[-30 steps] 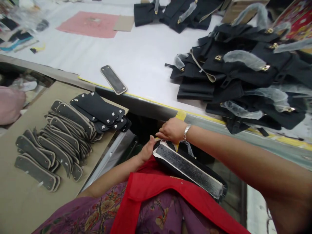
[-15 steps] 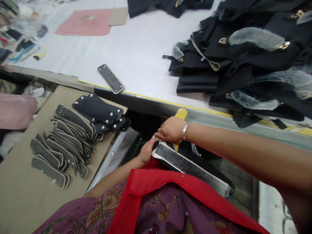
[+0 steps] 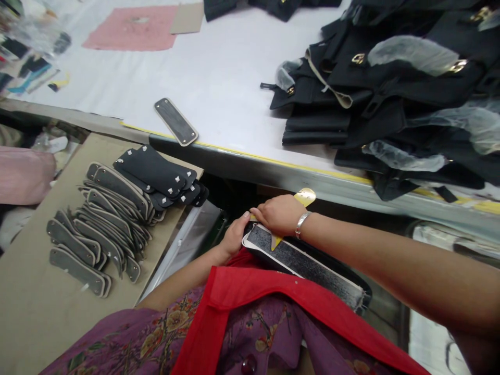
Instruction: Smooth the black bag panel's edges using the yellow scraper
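A black bag with a long dark strip edged in cream (image 3: 308, 263) lies across my lap, over red cloth (image 3: 273, 307). My left hand (image 3: 233, 238) grips its near-left end, thumb up against the edge. My right hand (image 3: 278, 214) is closed round a flat yellow tool (image 3: 304, 197), its tip pressed onto the strip near the left end. A silver bangle sits on my right wrist.
A white table (image 3: 219, 88) runs across, its metal edge just beyond my hands. Black bags with gold clasps (image 3: 390, 99) are heaped at right. One grey strip (image 3: 175, 122) lies near the table edge. Several grey and black strips (image 3: 113, 208) are fanned on a cardboard sheet at left.
My right hand has shifted slightly right and down onto the strip, and the yellow tool now shows more above it. The view has tilted a little.
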Available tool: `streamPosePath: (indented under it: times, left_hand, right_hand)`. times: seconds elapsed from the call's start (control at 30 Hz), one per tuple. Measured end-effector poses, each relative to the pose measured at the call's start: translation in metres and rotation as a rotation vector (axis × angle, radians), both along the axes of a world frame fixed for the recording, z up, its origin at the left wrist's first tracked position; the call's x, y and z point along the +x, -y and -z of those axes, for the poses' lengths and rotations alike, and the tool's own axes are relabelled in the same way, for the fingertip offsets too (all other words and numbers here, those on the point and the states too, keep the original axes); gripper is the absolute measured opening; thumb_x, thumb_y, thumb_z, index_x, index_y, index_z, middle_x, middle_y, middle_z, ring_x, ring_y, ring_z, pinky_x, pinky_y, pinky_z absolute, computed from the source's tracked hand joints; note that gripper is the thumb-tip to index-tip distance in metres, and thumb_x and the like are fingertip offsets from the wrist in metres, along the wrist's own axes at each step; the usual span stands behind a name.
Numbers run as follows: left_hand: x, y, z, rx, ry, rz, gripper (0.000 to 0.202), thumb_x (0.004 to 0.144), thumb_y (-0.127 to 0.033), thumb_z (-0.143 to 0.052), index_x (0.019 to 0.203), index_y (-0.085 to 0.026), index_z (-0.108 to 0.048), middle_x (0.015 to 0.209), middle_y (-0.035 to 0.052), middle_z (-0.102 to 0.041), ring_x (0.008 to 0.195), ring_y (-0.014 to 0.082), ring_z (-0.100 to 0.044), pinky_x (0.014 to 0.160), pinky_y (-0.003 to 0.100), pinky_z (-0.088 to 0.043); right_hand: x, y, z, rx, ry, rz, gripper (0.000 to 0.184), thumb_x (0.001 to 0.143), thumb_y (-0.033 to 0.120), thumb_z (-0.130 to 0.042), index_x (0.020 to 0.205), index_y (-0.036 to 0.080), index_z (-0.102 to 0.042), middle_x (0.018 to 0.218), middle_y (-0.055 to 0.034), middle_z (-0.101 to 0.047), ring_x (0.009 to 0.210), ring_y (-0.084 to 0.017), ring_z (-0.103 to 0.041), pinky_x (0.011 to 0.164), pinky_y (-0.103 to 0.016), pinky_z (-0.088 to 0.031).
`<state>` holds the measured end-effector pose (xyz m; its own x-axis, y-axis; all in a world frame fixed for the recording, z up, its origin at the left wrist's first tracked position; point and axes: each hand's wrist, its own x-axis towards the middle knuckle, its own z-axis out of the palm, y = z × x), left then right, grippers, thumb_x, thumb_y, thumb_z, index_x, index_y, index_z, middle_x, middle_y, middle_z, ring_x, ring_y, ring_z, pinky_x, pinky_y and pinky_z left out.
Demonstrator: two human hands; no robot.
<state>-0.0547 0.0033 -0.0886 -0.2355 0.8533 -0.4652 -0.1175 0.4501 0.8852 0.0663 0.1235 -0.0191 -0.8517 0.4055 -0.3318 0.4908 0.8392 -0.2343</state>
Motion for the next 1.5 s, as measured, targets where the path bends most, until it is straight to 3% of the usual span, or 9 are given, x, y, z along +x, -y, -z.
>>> streamPosePath:
  times: [0.2, 0.4, 0.57, 0.73, 0.87, 1.07, 1.23, 1.4, 1.5]
  left_hand:
    - [0.003, 0.001, -0.003, 0.058, 0.115, 0.002, 0.046, 0.086, -0.051, -0.041, 0.081, -0.012, -0.064, 0.078, 0.0024, -0.064, 0.076, 0.0166, -0.056, 0.071, 0.026, -0.043]
    - [0.006, 0.003, -0.017, 0.088, 0.050, 0.053, 0.043, 0.086, -0.047, -0.042, 0.090, -0.011, -0.063, 0.090, 0.0061, -0.064, 0.086, 0.0181, -0.055, 0.079, 0.027, -0.042]
    - [0.006, 0.002, -0.023, 0.079, 0.146, 0.111, 0.043, 0.087, -0.047, -0.041, 0.099, -0.011, -0.060, 0.092, 0.0069, -0.063, 0.085, 0.0175, -0.055, 0.077, 0.027, -0.043]
    - [0.005, 0.000, -0.017, 0.108, 0.243, 0.135, 0.038, 0.087, -0.046, -0.043, 0.099, -0.014, -0.058, 0.090, 0.0047, -0.060, 0.084, 0.0164, -0.054, 0.079, 0.027, -0.042]
    - [0.004, -0.005, -0.020, 0.135, 0.249, 0.212, 0.037, 0.087, -0.046, -0.042, 0.096, -0.013, -0.059, 0.093, 0.0063, -0.060, 0.086, 0.0173, -0.054, 0.080, 0.028, -0.042]
    - [-0.009, -0.021, -0.028, 0.140, 0.123, 0.404, 0.032, 0.087, -0.039, -0.044, 0.099, -0.014, -0.060, 0.096, 0.0060, -0.060, 0.088, 0.0171, -0.054, 0.081, 0.027, -0.041]
    - [-0.014, -0.036, -0.028, 0.143, 0.008, 0.578, 0.032, 0.085, -0.040, -0.047, 0.096, -0.014, -0.062, 0.098, 0.0061, -0.062, 0.094, 0.0187, -0.054, 0.084, 0.027, -0.040]
    - [-0.020, -0.037, -0.029, 0.090, 0.040, 0.571, 0.045, 0.083, -0.050, -0.047, 0.103, -0.013, -0.063, 0.102, 0.0076, -0.063, 0.093, 0.0204, -0.055, 0.082, 0.031, -0.041]
    - [-0.036, -0.030, -0.039, 0.061, 0.089, 0.450, 0.052, 0.087, -0.055, -0.036, 0.108, -0.016, -0.064, 0.115, 0.0091, -0.060, 0.105, 0.0228, -0.052, 0.091, 0.036, -0.037]
  right_hand:
    - [0.000, -0.004, -0.004, 0.001, 0.001, -0.079, 0.062, 0.093, 0.049, -0.014, 0.084, 0.018, -0.068, 0.085, -0.0112, -0.068, 0.078, -0.024, -0.064, 0.065, -0.031, -0.040]
    - [0.000, -0.018, 0.001, -0.001, -0.035, -0.242, 0.067, 0.093, 0.052, -0.011, 0.082, 0.015, -0.066, 0.080, -0.0129, -0.067, 0.073, -0.021, -0.062, 0.063, -0.030, -0.038]
    - [0.004, -0.020, 0.004, -0.016, -0.037, -0.267, 0.066, 0.093, 0.052, -0.012, 0.080, 0.015, -0.066, 0.079, -0.0127, -0.067, 0.073, -0.022, -0.062, 0.062, -0.030, -0.038]
    - [0.010, -0.006, 0.003, -0.021, -0.016, -0.109, 0.061, 0.093, 0.047, -0.015, 0.079, 0.017, -0.066, 0.079, -0.0117, -0.067, 0.072, -0.025, -0.063, 0.060, -0.032, -0.040]
    - [0.014, 0.005, 0.002, -0.032, 0.021, 0.015, 0.062, 0.093, 0.048, -0.015, 0.081, 0.017, -0.067, 0.079, -0.0128, -0.068, 0.073, -0.027, -0.064, 0.061, -0.035, -0.043]
    - [0.021, 0.009, -0.002, -0.054, 0.093, 0.119, 0.070, 0.089, 0.058, -0.011, 0.081, 0.017, -0.067, 0.076, -0.0147, -0.067, 0.070, -0.029, -0.064, 0.060, -0.037, -0.046]
    - [0.028, 0.017, -0.008, -0.033, 0.175, 0.216, 0.065, 0.091, 0.053, -0.014, 0.081, 0.017, -0.068, 0.075, -0.0155, -0.067, 0.071, -0.029, -0.065, 0.060, -0.038, -0.046]
    - [0.031, 0.038, -0.021, 0.027, 0.228, 0.322, 0.062, 0.092, 0.050, -0.016, 0.082, 0.017, -0.067, 0.079, -0.0138, -0.068, 0.074, -0.028, -0.064, 0.064, -0.038, -0.046]
    - [0.040, 0.045, -0.034, 0.047, 0.271, 0.447, 0.057, 0.092, 0.050, -0.020, 0.083, 0.017, -0.067, 0.082, -0.0138, -0.067, 0.080, -0.027, -0.063, 0.070, -0.037, -0.045]
